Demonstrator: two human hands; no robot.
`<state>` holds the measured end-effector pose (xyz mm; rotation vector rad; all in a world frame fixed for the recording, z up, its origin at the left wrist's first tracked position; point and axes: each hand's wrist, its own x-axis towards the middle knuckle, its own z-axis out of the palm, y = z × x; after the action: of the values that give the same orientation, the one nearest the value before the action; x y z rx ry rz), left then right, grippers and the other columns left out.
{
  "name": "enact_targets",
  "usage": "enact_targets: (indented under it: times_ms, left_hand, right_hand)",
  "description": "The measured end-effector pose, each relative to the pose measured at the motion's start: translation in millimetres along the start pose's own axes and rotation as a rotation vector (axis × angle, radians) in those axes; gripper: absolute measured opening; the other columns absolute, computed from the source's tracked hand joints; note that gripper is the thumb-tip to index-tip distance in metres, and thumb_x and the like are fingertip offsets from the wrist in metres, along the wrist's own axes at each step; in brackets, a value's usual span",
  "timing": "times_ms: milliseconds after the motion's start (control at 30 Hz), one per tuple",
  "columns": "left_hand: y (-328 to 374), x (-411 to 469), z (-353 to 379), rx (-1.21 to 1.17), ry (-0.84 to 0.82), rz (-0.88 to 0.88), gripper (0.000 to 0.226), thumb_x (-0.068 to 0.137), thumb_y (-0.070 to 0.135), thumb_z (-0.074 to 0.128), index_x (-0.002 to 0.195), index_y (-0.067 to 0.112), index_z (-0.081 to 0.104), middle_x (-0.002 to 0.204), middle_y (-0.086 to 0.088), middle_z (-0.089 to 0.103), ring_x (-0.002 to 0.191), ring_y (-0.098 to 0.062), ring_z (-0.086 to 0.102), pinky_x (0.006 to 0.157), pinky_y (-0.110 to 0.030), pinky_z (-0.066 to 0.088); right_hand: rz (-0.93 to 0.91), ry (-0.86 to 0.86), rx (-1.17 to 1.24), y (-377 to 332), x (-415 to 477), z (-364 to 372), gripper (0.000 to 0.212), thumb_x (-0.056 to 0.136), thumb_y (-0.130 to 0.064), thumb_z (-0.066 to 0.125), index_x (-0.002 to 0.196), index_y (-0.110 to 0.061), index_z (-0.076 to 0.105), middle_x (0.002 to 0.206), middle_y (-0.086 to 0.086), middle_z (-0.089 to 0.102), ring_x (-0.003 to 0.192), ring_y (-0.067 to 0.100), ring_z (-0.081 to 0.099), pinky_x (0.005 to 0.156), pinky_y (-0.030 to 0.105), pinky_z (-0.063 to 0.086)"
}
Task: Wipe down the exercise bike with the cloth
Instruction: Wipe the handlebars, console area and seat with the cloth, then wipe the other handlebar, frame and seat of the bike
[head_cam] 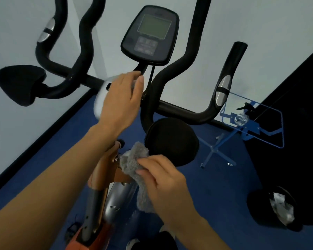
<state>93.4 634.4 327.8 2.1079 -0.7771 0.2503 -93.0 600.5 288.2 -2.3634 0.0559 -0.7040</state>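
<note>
The exercise bike fills the view, with black handlebars (pixel 181 110) and a dark console with a grey screen (pixel 150 36) at top centre. My left hand (pixel 121 101) rests on the white stem cover (pixel 99 103) just below the console, fingers curled over it. My right hand (pixel 163 183) holds a fluffy grey cloth (pixel 135 159) and presses it against the orange and silver frame (pixel 116 188) beneath the handlebars. A round black pad (pixel 172 141) sits just above the cloth.
Blue floor lies under the bike, and a white wall stands behind it. A blue wire stand (pixel 251 123) sits at the right by a black panel. A black bin with crumpled paper (pixel 276 208) is at lower right. A black elbow pad (pixel 20 83) juts out left.
</note>
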Motion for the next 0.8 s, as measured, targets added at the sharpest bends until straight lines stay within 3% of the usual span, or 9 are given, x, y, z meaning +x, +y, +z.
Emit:
enact_targets:
  times_ms: [100,200,300,467,600,800]
  left_hand:
    - [-7.8,2.3,-29.2,0.135,0.009,0.029,0.039,0.100,0.034,0.031,0.121,0.010,0.053,0.117,-0.011,0.058,0.109,-0.025,0.051,0.087,-0.026,0.033]
    - [-10.9,3.4,-52.2,0.235,-0.017,0.013,0.041,0.099,0.034,0.032,0.111,0.004,0.056,0.108,-0.017,0.059,0.103,-0.032,0.052,0.083,-0.037,0.037]
    - [-12.9,-1.5,-78.2,0.341,-0.003,-0.018,0.039,0.098,0.034,0.036,0.123,0.009,0.053,0.124,-0.012,0.055,0.116,-0.029,0.046,0.092,-0.038,0.037]
    - [-16.9,-13.5,-140.5,0.590,-0.001,-0.076,0.042,0.097,0.032,0.039,0.131,0.008,0.047,0.137,-0.013,0.046,0.123,-0.033,0.041,0.102,-0.044,0.033]
    - [-13.8,-43.3,-192.7,0.773,0.044,-0.198,0.049,0.096,0.038,0.038,0.139,0.013,0.036,0.151,-0.009,0.028,0.136,-0.030,0.027,0.110,-0.042,0.022]
    - [2.1,-124.0,-247.9,0.950,0.009,-0.448,0.061,0.095,0.053,0.022,0.148,0.025,0.013,0.158,-0.001,-0.003,0.144,-0.020,-0.003,0.117,-0.038,0.002]
  right_hand:
    - [0.083,0.050,0.167,-13.6,16.6,-10.1,0.015,0.082,-0.003,0.064,0.097,-0.002,0.066,0.091,0.009,0.064,0.085,0.006,0.056,0.079,0.011,0.045]
    - [0.122,0.055,0.218,-26.1,44.4,-22.2,0.017,0.082,-0.006,0.066,0.099,-0.009,0.067,0.091,-0.001,0.061,0.087,0.000,0.055,0.079,0.007,0.043]
    - [0.130,0.066,0.243,-35.4,81.2,-36.5,0.018,0.084,-0.013,0.064,0.102,-0.015,0.067,0.093,-0.006,0.061,0.087,-0.004,0.055,0.078,0.006,0.043]
    - [0.014,0.052,0.169,-49.3,146.0,-43.5,0.016,0.086,-0.013,0.062,0.101,-0.014,0.066,0.096,0.004,0.063,0.086,0.010,0.056,0.080,0.018,0.043]
    - [-0.116,-0.044,0.112,-64.6,180.6,-31.6,0.014,0.089,-0.013,0.057,0.100,-0.014,0.064,0.102,0.007,0.059,0.086,0.011,0.050,0.076,0.015,0.035]
    - [-0.209,-0.215,0.117,-99.2,194.5,-5.3,0.008,0.093,-0.013,0.048,0.093,-0.011,0.056,0.089,0.008,0.060,0.083,0.025,0.056,0.067,0.035,0.045]
